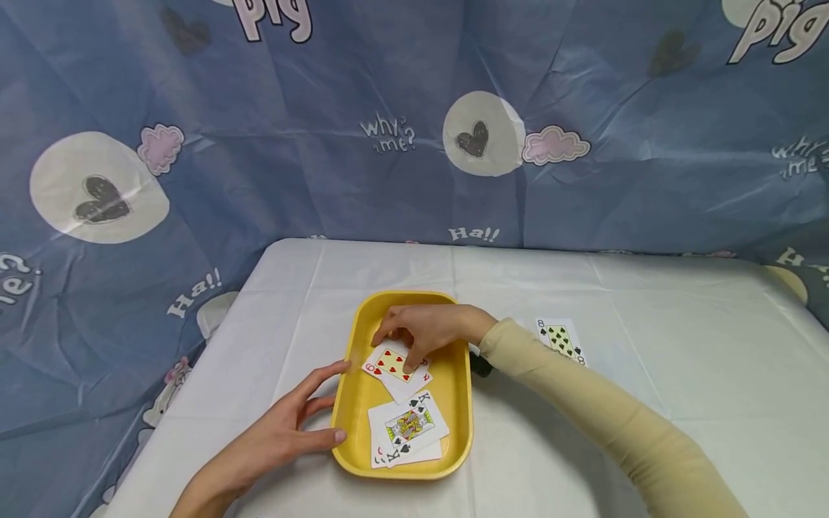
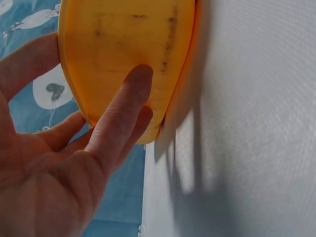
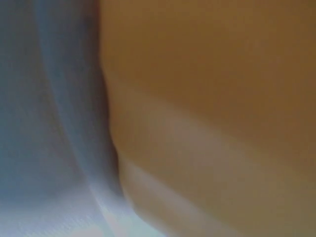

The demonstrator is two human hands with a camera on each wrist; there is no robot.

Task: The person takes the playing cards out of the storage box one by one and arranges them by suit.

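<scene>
A yellow tray [image 1: 466, 432] holds several playing cards. My right hand [image 1: 427, 331] reaches into its far half, thumb and fingers bent over the six of hearts [image 1: 392, 363], with the thumb on the card's face. Another white card [image 1: 404, 392] lies partly under that six. Nearer me, a king of spades [image 1: 411, 426] overlaps a further card [image 1: 427, 453]. Against the tray's left side my left hand [image 1: 285, 428] is spread, fingers and thumb fairly straight along the rim. In the left wrist view those fingers [image 2: 121, 116] stand before the tray's outer wall [image 2: 128, 39].
An eight of spades [image 1: 560, 338] lies on the white-covered table [image 1: 648, 316], right of the tray, partly behind my right sleeve [image 1: 602, 410]. A dark object [image 1: 480, 365] shows under the right wrist. Blue printed cloth [image 1: 388, 194] hangs behind. Blurred sleeve [image 3: 207, 123] fills the right wrist view.
</scene>
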